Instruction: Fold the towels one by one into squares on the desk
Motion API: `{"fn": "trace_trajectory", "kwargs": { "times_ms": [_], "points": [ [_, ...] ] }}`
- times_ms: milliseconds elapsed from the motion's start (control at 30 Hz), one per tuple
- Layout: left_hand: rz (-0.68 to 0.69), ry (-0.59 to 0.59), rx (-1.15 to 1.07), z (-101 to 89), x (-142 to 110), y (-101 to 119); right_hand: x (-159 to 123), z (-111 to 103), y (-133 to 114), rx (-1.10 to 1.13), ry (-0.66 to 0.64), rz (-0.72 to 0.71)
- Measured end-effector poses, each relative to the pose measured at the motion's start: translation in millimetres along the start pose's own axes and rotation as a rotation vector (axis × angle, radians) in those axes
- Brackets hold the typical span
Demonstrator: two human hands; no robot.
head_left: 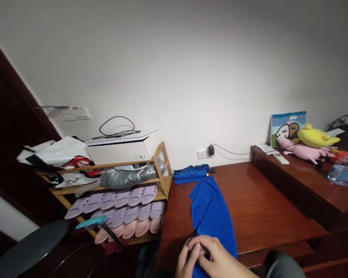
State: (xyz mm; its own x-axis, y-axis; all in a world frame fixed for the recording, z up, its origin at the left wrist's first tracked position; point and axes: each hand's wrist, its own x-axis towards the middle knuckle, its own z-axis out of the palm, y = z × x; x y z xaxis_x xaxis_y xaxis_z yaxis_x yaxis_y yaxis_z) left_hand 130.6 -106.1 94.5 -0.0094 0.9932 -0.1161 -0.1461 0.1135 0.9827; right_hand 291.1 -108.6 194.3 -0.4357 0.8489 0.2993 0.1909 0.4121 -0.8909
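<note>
My left hand (186, 259) and my right hand (216, 253) meet at the bottom centre, over the near end of a blue cloth (213, 210). Their fingers are curled and pressed against each other. Whatever may be inside them is hidden, and I cannot tell whether they grip the cloth. It lies spread lengthwise on the reddish-brown wooden table (258, 197), with a crease near its far end. Behind it, against the wall, rests a folded blue cloth (191, 174).
To the left stands a wooden rack (164, 170) with purple slippers (110, 200), pink slippers (143, 227) and a white box (118, 150). A raised ledge on the right holds plush toys (303, 150), a remote (280, 158) and a water bottle (344, 170). A black stool (31, 247) is at lower left.
</note>
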Motion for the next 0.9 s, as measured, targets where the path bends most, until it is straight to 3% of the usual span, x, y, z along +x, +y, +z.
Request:
{"fn": "trace_trajectory", "kwargs": {
  "times_ms": [100, 233, 367, 433, 567, 700, 767, 900],
  "points": [
    [0.051, -0.053, -0.001, 6.3, -7.9, 26.1, -5.7, -7.4, 2.5, 0.013, -0.003, 0.006],
    [0.100, -0.141, 0.072, 19.9, -15.8, 44.4, -15.0, -21.5, 2.3, 0.013, 0.001, -0.035],
    [0.136, -0.277, 0.266, 14.6, -17.9, 58.7, -21.4, -39.0, 1.3, -0.010, 0.059, -0.049],
    [0.142, -0.292, 0.326, 10.9, -18.9, 67.5, -20.9, -48.1, 1.1, -0.037, 0.062, -0.040],
    [0.160, -0.247, 0.417, 12.0, -22.4, 85.7, -14.2, -56.7, 3.2, -0.076, -0.082, -0.071],
    [0.205, -0.197, 0.481, 8.8, -24.2, 100.2, -9.8, -50.6, 11.2, -0.087, -0.103, -0.037],
    [0.225, -0.131, 0.504, -0.1, -23.4, 108.8, -11.0, -46.2, 17.0, -0.082, -0.145, -0.041],
    [0.272, 0.027, 0.534, -27.0, -20.1, 142.6, -20.5, -44.0, 28.9, -0.097, -0.352, -0.005]
  ]
}}
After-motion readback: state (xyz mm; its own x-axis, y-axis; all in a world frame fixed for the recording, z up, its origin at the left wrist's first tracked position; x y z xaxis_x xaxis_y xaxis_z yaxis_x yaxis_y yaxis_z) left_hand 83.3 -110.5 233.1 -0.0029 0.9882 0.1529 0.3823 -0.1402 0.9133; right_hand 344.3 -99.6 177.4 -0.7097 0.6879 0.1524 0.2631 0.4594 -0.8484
